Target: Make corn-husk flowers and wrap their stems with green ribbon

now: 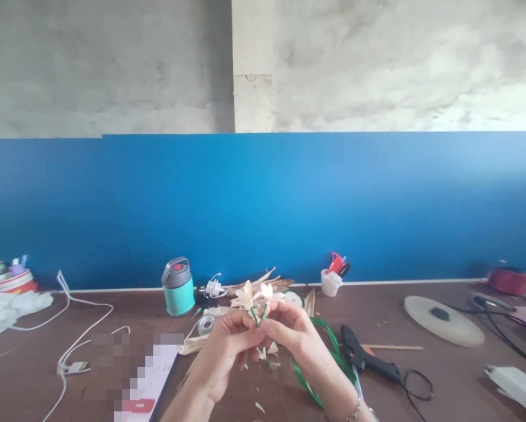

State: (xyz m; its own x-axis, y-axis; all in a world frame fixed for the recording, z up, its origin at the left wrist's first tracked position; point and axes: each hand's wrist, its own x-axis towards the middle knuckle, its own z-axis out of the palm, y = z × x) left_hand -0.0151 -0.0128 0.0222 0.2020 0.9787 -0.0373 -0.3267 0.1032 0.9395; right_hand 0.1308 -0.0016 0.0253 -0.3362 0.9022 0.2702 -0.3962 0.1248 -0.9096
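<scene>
Flowers (246, 297) look light and fragile, best held by their stems (264, 313), which the left hand (230, 347) and right hand (296, 335) apparently pinch, contact partly hidden.

Hands (296, 334) hide part of the flower stems (264, 312), and pixelation blurs what may be a screen (160, 375)

The mottled grey concrete wall (403, 64) brightens toward the right; soft sheen crosses the smooth blue panel (298, 199); fine detail smears.
</scene>
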